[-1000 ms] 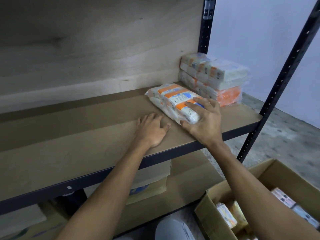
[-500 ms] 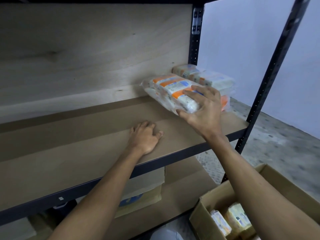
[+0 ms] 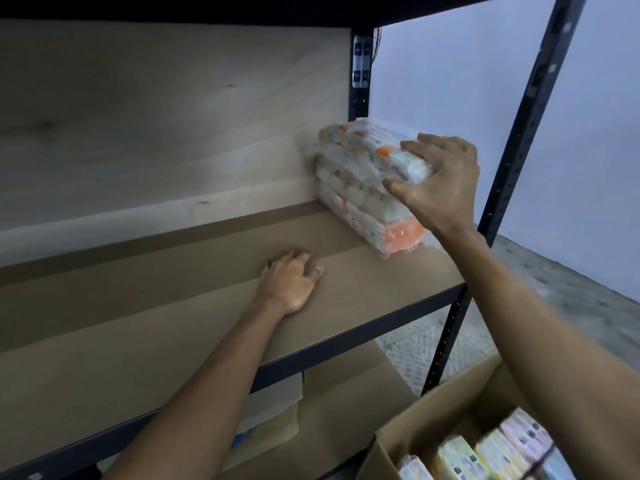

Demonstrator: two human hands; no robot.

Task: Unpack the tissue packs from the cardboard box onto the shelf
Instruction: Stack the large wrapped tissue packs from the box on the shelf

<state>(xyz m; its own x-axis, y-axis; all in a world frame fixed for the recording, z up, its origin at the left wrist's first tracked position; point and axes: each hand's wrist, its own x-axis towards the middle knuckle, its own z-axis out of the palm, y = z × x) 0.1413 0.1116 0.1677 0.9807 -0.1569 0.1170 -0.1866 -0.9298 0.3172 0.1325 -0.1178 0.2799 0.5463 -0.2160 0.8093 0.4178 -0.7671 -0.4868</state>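
Observation:
My right hand (image 3: 440, 181) grips a clear-wrapped tissue pack (image 3: 367, 150) with orange and white labels, which sits on top of the stack of tissue packs (image 3: 374, 216) in the shelf's back right corner. Fingers curl over the pack's near end and the thumb is under it. My left hand (image 3: 289, 278) rests palm down on the brown shelf board (image 3: 156, 323), fingers loosely bent, holding nothing. The open cardboard box (image 3: 433, 420) stands at the lower right with several more tissue packs (image 3: 485, 455) inside.
Black metal uprights (image 3: 512, 161) frame the shelf's right side; a black rail (image 3: 346, 344) edges its front. A pale wooden back panel (image 3: 156, 126) closes the rear. Flattened cardboard (image 3: 277, 410) lies on the lower shelf. Speckled floor (image 3: 554, 299) and a white wall are to the right.
My right hand lifted the tissue pack off the shelf board and carried it right and back onto the stack in the corner. My left hand stayed on the board.

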